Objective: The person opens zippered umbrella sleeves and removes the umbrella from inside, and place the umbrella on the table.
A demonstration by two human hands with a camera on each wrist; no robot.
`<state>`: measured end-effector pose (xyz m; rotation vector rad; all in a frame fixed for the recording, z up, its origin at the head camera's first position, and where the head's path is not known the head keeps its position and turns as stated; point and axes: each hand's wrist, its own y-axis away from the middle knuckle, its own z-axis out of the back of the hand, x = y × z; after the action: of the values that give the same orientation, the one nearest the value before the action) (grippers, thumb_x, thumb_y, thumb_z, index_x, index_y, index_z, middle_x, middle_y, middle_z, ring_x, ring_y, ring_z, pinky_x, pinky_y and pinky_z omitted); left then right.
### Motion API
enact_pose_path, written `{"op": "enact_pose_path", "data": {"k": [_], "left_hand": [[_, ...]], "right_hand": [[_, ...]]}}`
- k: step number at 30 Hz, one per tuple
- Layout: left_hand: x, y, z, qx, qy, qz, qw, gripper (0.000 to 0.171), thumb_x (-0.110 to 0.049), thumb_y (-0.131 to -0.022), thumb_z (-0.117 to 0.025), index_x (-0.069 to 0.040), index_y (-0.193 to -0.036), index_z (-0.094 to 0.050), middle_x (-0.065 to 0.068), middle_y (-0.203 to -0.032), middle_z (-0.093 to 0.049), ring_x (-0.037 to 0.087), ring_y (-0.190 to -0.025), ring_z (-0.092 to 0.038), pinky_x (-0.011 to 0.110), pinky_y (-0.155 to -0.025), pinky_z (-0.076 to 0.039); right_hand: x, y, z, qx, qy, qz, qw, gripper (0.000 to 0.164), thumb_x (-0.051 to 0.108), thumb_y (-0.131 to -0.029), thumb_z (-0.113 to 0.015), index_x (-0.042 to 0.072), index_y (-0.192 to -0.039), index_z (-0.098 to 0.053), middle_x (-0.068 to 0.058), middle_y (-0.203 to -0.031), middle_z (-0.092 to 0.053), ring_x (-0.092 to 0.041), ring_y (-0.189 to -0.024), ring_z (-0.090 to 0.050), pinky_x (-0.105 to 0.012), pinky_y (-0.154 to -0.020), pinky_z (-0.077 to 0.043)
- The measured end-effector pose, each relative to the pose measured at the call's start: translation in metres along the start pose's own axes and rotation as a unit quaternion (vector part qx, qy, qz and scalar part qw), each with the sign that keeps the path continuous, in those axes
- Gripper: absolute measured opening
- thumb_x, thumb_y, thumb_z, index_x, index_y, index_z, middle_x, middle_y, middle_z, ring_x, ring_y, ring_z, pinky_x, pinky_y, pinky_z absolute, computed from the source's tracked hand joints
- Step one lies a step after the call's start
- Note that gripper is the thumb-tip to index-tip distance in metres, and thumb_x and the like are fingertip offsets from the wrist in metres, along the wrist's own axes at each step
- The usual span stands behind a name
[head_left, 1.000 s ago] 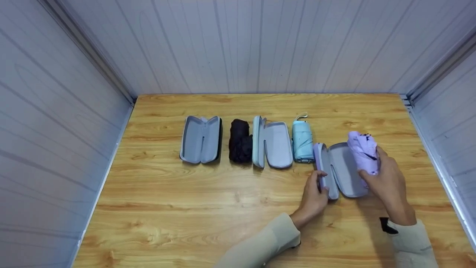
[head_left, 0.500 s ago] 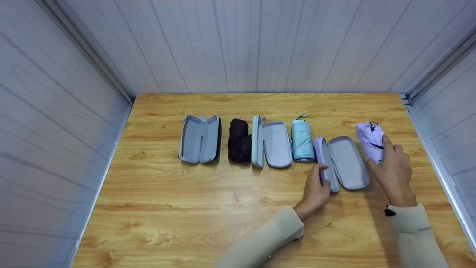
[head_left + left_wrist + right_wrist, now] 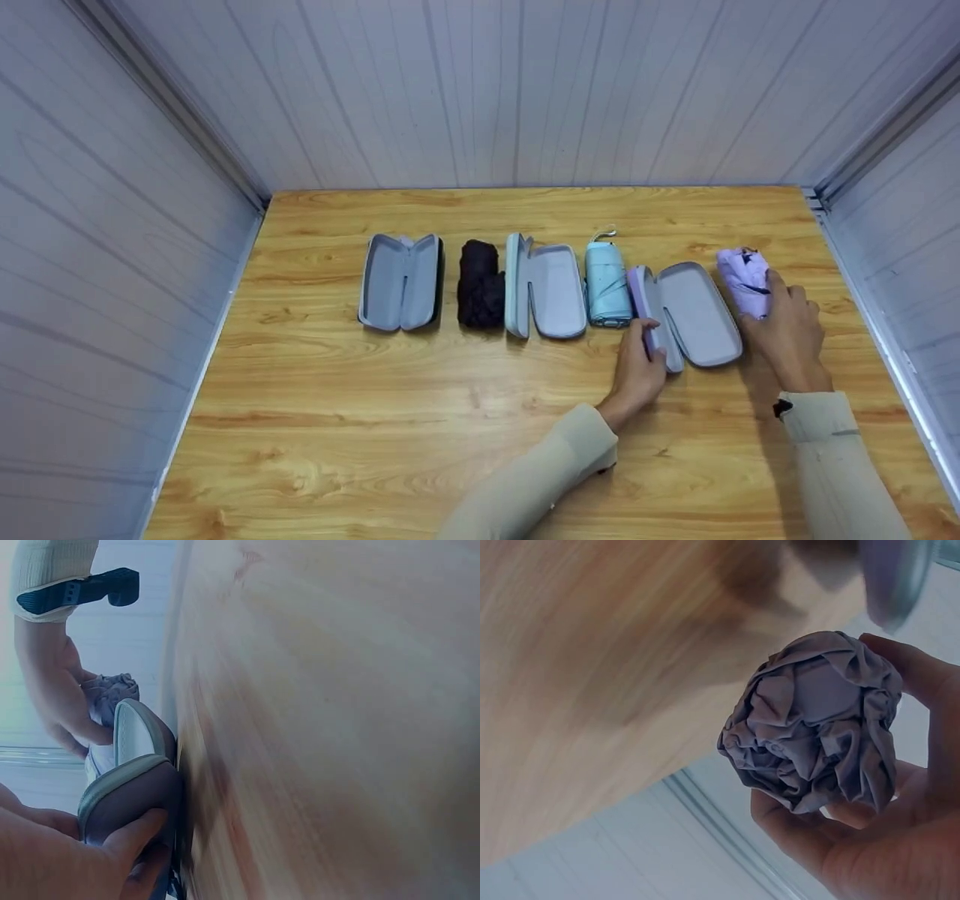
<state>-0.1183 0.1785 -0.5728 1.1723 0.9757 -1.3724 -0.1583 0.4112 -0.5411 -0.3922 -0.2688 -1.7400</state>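
My left hand (image 3: 639, 369) grips the near end of the purple hard case (image 3: 643, 292), which lies spread wide with its grey lining showing. In the left wrist view, the thumb and fingers wrap round one half of that case (image 3: 135, 795). To the right of it, my right hand (image 3: 789, 330) holds a folded purple umbrella (image 3: 742, 277). The right wrist view shows the bunched fabric end of the umbrella (image 3: 817, 720) between thumb and fingers. Just left of the purple case, a folded light-blue umbrella (image 3: 607, 285) lies on the table.
A mint-green case (image 3: 559, 292) lies unfolded left of the blue umbrella. Beside it is a folded black umbrella (image 3: 480, 289), and farther left a dark case with grey lining (image 3: 401, 285). The wooden table (image 3: 375, 435) has pale panel walls (image 3: 480, 97) at its back and sides.
My left hand has slid the purple case away from me, up beside the blue umbrella. My right hand has carried the purple umbrella from over the case to its right.
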Motion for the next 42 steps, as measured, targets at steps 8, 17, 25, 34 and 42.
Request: {"op": "enact_pose_path", "data": {"k": [8, 17, 25, 34, 42], "left_hand": [[0.001, -0.008, -0.003, -0.011, -0.016, 0.01, 0.9998, 0.033, 0.004, -0.101, -0.06, -0.012, -0.13, -0.057, 0.012, -0.136, -0.06, 0.019, -0.13, -0.056, 0.032, -0.111, -0.047], [-0.002, -0.017, -0.005, -0.009, -0.005, 0.029, 0.9995, 0.032, 0.003, -0.104, -0.059, -0.014, -0.131, -0.057, 0.01, -0.144, -0.059, 0.016, -0.136, -0.053, 0.03, -0.112, -0.046], [-0.007, -0.023, -0.004, 0.014, -0.006, 0.026, 0.9995, 0.041, 0.002, -0.103, -0.061, -0.013, -0.141, -0.055, 0.009, -0.148, -0.056, 0.014, -0.133, -0.054, 0.029, -0.11, -0.047], [-0.008, -0.03, -0.003, 0.026, -0.036, -0.002, 0.999, 0.048, 0.008, -0.102, -0.058, -0.007, -0.147, -0.052, 0.012, -0.154, -0.049, 0.018, -0.14, -0.05, 0.029, -0.116, -0.042], [-0.008, -0.028, -0.002, 0.028, -0.039, -0.01, 0.9988, 0.05, 0.007, -0.103, -0.057, -0.006, -0.152, -0.052, 0.018, -0.166, -0.037, 0.026, -0.149, -0.044, 0.031, -0.118, -0.041]], "right_hand": [[-0.009, -0.012, -0.007, 0.047, 0.019, -0.015, 0.999, 0.079, 0.019, -0.097, -0.067, -0.005, -0.162, -0.029, -0.047, -0.138, -0.041, -0.07, -0.118, -0.043, -0.08, -0.084, -0.043], [-0.009, -0.017, -0.012, 0.052, 0.029, -0.035, 0.998, 0.08, 0.023, -0.098, -0.068, -0.002, -0.163, -0.029, -0.045, -0.138, -0.041, -0.068, -0.117, -0.044, -0.079, -0.085, -0.044], [-0.007, -0.021, -0.013, 0.059, 0.041, -0.042, 0.997, 0.079, 0.025, -0.101, -0.065, -0.003, -0.164, -0.027, -0.044, -0.141, -0.04, -0.069, -0.121, -0.043, -0.08, -0.088, -0.044], [-0.007, -0.022, -0.016, 0.046, 0.045, -0.024, 0.998, 0.077, 0.021, -0.1, -0.065, -0.006, -0.162, -0.028, -0.045, -0.142, -0.039, -0.072, -0.121, -0.042, -0.081, -0.087, -0.043], [-0.01, -0.022, -0.014, 0.075, 0.047, -0.026, 0.996, 0.083, 0.024, -0.1, -0.065, -0.005, -0.165, -0.021, -0.047, -0.145, -0.036, -0.07, -0.125, -0.04, -0.08, -0.089, -0.043]]}}
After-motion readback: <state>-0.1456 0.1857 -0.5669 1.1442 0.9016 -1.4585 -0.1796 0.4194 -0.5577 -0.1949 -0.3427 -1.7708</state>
